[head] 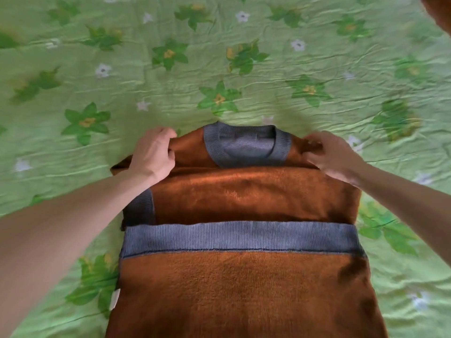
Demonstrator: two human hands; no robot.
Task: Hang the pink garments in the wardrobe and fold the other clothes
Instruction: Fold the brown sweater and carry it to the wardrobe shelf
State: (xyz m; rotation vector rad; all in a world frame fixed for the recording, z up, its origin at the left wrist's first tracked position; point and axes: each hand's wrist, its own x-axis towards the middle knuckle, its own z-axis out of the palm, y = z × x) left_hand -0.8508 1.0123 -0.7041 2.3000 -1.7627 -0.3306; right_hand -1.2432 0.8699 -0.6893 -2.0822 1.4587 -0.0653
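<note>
Green flowered bedsheet point(219, 57) fills the frame. At centre left, the left hand point(152, 154) pinches one shoulder of the single brown sweater point(244, 276), which lies from centre to bottom edge, partly folded; at centre right, the right hand point(334, 157) pinches the other shoulder. Its plush fabric looks soft, floppy and fairly light, so the shoulders seem the best hold. One sweater, two hands.

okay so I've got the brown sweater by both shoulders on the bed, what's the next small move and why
Probably draw the shoulders toward you, over the blue hem band. Your left hand and right hand each grip a shoulder of the brown sweater, and its bottom is already folded up, so this would likely finish the fold.
</note>
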